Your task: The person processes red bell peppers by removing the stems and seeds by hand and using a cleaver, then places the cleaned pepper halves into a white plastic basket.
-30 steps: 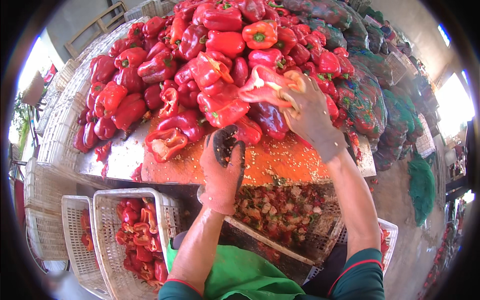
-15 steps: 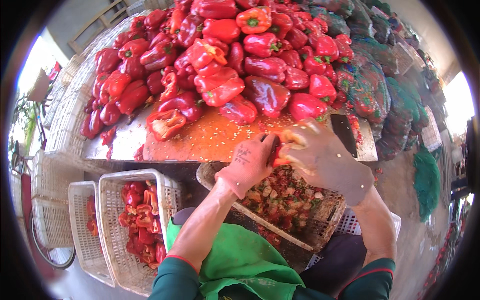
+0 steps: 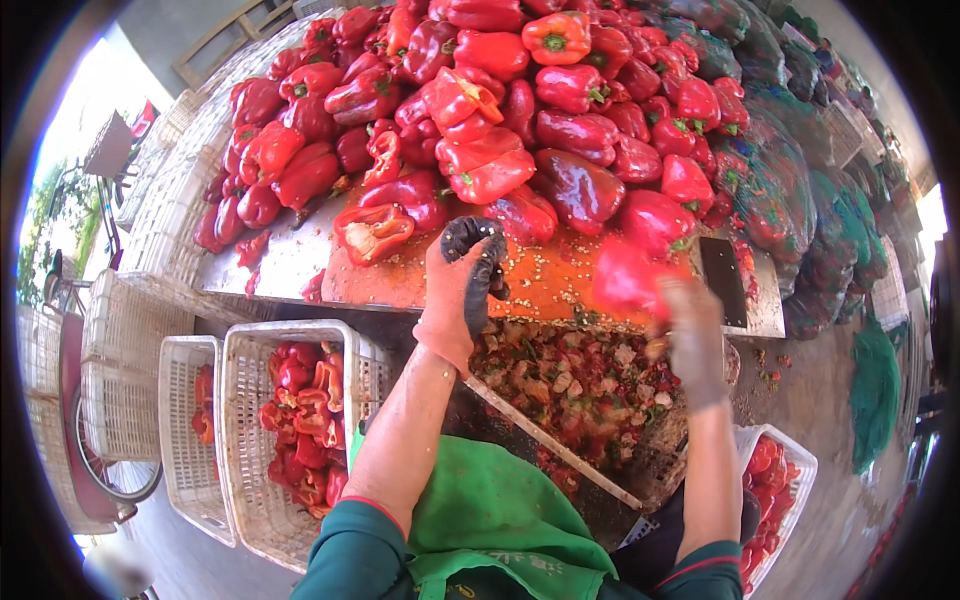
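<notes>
A big heap of red bell peppers (image 3: pixel 520 110) covers the metal table (image 3: pixel 290 260). My left hand (image 3: pixel 455 295), in an orange glove, is raised at the table's front edge. It is closed around a dark object (image 3: pixel 480 255) whose kind I cannot tell. My right hand (image 3: pixel 692 340) is blurred with motion and grips a blurred red pepper (image 3: pixel 630 280) above a crate of pepper scraps and seeds (image 3: pixel 590 385). The two hands are well apart.
A dark cleaver (image 3: pixel 722 280) lies on the table's right end. White baskets of cut peppers stand at lower left (image 3: pixel 250 470) and lower right (image 3: pixel 790 470). A wooden stick (image 3: pixel 550 440) crosses the scrap crate. Mesh sacks of peppers (image 3: pixel 800 200) line the right side.
My right hand took a pepper from the heap, brought it down to my left hand over the scrap crate, and now swings it right. My left hand rose back to the table edge.
</notes>
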The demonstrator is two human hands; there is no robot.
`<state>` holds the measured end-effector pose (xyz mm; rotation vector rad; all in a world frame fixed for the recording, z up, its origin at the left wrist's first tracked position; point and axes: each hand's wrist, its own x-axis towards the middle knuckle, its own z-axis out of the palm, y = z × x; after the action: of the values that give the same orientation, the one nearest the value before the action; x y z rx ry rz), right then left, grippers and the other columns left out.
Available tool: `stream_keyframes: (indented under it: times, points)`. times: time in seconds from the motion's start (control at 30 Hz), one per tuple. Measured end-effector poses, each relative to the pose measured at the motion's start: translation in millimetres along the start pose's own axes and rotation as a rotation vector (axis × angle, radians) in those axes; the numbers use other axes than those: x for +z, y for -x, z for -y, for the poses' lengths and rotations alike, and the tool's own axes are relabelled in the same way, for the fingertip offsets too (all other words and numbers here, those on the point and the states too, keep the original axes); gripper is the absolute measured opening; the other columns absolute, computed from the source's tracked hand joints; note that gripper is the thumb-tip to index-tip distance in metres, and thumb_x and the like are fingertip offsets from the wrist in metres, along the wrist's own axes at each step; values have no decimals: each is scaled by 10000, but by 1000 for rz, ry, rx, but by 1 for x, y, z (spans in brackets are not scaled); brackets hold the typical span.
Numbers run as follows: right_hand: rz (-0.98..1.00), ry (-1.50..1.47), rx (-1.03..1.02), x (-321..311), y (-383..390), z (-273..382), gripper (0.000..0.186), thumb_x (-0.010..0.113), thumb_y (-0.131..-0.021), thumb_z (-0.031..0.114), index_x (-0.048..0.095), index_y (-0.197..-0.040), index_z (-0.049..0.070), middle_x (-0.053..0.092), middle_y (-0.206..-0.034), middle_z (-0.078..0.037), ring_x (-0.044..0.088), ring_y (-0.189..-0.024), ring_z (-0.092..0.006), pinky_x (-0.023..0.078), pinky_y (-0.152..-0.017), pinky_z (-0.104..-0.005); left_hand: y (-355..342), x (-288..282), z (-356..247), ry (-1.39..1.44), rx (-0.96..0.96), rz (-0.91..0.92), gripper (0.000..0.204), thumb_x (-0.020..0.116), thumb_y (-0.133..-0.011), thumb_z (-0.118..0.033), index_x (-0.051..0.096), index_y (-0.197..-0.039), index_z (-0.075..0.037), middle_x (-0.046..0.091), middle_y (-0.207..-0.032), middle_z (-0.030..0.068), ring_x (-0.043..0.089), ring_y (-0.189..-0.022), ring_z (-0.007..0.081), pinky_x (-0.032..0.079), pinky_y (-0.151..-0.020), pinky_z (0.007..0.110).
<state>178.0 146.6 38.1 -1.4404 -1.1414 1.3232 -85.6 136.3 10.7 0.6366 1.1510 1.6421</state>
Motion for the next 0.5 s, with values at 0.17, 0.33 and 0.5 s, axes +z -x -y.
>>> stream_keyframes:
  times: [0.17, 0.33, 0.5]
  points:
    - [-28, -110, -70, -2, 22, 17, 313, 615, -907, 292, 567, -999, -3, 541, -604, -34, 495, -404, -109, 412, -359, -249, -18, -23, 24, -610, 344, -12, 116, 647, -841, -42, 637, -949, -1, 611, -835, 120, 613, -709, 228, 495, -650, 337]
    - [-459, 53, -262, -109, 85, 13, 259, 518, -973, 216, 583, -1128, 19, 606, -786, -38, 516, -473, -79, 395, -401, -200, -16, -15, 24, -740, 476, 20, 152, 660, -813, -9, 638, -964, -2, 613, -850, 132, 620, -740, 230, 493, -695, 335]
    - [-741, 1246, -314, -303, 211, -127, 458, 546, -922, 193, 463, -1335, 16, 524, -1230, -172, 556, -968, -266, 444, -747, -311, 0, 4, 21, -778, 487, 76, 161, 653, -822, -8, 644, -983, -8, 635, -851, 123, 629, -734, 203, 497, -697, 321]
